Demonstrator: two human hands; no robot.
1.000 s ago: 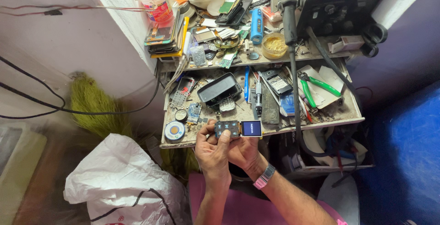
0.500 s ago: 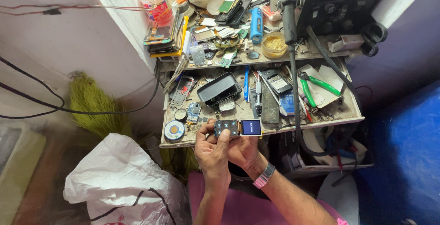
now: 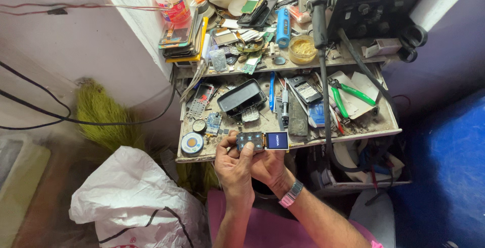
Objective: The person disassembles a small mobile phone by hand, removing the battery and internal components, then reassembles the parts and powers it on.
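Workbench: a cluttered, dusty two-level bench [image 3: 353, 126] fills the middle of the view; the hands work at its front edge, near the left corner.
Bag: a white plastic bag [image 3: 126, 197] lies on the floor below the bench's front left corner.
Heat tool: a grey handled tool [image 3: 318, 5] stands on the upper level, its black cable running down across the lower one to the front edge.
Left hand: the left hand [image 3: 235, 169] is closed on the phone board, thumb laid over its face.
Right hand: the right hand [image 3: 268, 164], with a watch at the wrist, closes on the same board from below and from the right.
Pliers: green-handled pliers [image 3: 348, 96] lie towards the right edge, well apart from the hands.
Solder reel: a round reel [image 3: 192, 143] sits at the front left corner, near the left hand.
Phone board: a bare phone board [image 3: 251, 141] with a keypad face and a small lit screen [image 3: 277, 141] joined at its right end; held just over the front edge, flat and facing up.
Risk: I judge the screen hangs loosely from the board, so a twist or a slip of the grip could strain that join or drop the part off the edge into the clutter below.
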